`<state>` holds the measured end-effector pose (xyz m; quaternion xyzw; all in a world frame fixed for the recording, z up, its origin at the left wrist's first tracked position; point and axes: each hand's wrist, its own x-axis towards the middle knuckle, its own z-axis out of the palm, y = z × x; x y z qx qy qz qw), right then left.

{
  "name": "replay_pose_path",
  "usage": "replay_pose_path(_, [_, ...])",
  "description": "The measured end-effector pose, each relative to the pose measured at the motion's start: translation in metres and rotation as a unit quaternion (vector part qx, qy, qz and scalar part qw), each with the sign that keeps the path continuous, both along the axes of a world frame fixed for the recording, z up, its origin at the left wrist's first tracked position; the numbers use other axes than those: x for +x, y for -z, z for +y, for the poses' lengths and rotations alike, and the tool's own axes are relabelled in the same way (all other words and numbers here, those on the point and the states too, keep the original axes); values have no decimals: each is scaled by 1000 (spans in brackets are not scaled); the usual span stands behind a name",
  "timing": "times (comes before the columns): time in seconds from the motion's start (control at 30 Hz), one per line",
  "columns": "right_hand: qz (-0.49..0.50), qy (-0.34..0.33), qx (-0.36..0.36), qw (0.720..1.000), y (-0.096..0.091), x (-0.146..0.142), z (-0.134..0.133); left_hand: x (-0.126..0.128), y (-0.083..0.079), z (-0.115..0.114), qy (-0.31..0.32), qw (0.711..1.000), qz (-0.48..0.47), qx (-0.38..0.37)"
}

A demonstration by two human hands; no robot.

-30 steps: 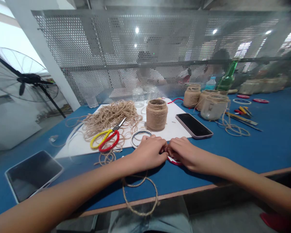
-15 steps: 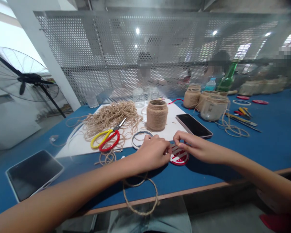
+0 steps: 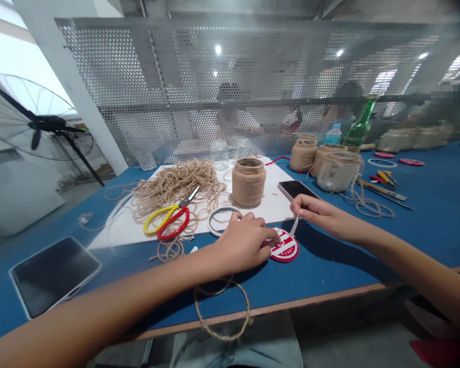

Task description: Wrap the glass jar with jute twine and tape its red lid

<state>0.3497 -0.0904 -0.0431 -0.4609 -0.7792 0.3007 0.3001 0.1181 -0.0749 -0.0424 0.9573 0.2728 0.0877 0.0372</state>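
A round red-and-white tag (image 3: 284, 245) lies on the blue table, just in front of the white board. My left hand (image 3: 245, 243) rests against the tag's left edge, its fingertips on the tag. My right hand (image 3: 314, 212) pinches a thin white strip (image 3: 294, 225) that rises from the tag. Behind my left hand lies a thin blue-and-white ring (image 3: 223, 221). Red-and-yellow-handled scissors (image 3: 171, 223) sit to its left, on the white board (image 3: 268, 207). A twine-wrapped jar (image 3: 249, 182) stands beyond my hands.
A tangled heap of jute twine (image 3: 178, 186) covers the board's left part. A phone (image 3: 294, 189) lies under my right hand, a tablet (image 3: 53, 271) at left. Twine-wrapped jars, tools and a green bottle (image 3: 360, 125) stand at right. A perforated metal screen (image 3: 214, 76) backs the table.
My right hand has risen up and right from the tag, lifting the white strip into view. The tag, covered by my hands a second ago, now shows. My left hand stays close to it.
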Motion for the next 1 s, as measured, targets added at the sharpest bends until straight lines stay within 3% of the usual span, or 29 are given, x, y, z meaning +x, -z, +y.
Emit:
replay_pose_path(0.2, [103,40,0,994,10,3,10,-1,4,2,2,1000,-10,-17])
replay_pose_path(0.3, [140,55,-12,989,6,7,12,-1,4,1,4,1000,-10,-8])
replay_pose_path(0.43, [6,10,30,999,-9,-1,1,0,3,-1,-20,999,-47,-11])
replay_pose_path(0.6, [-120,-44,113,985,-25,-30,-15,0,-7,-1,-35,986,-155,-58])
replay_pose_path(0.77, [-122,-76,128,981,-33,-47,-11,-4,-18,1,-30,971,-227,-67])
replay_pose_path(1.0, [-104,-74,111,986,-34,-52,-5,-6,-14,4,-59,971,-226,-47])
